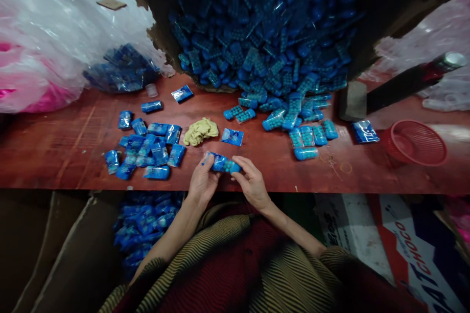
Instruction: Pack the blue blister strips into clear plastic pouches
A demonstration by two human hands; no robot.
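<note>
Close to the table's front edge, my left hand pinches a blue printed wrapper sleeve between thumb and fingers. My right hand grips the blue-capped end of a small clear bottle of blue balls, whose other end meets or sits inside the sleeve. Just beyond them lie a flat blue wrapper and a crumpled yellow-green cloth. Several wrapped bottles are heaped left of my hands. Unwrapped bottles lie to the right.
A torn cardboard box at the back spills many blue bottles onto the red table. At right are a hammer, another blue wrapper and a red basket. A bag of wrappers sits back left.
</note>
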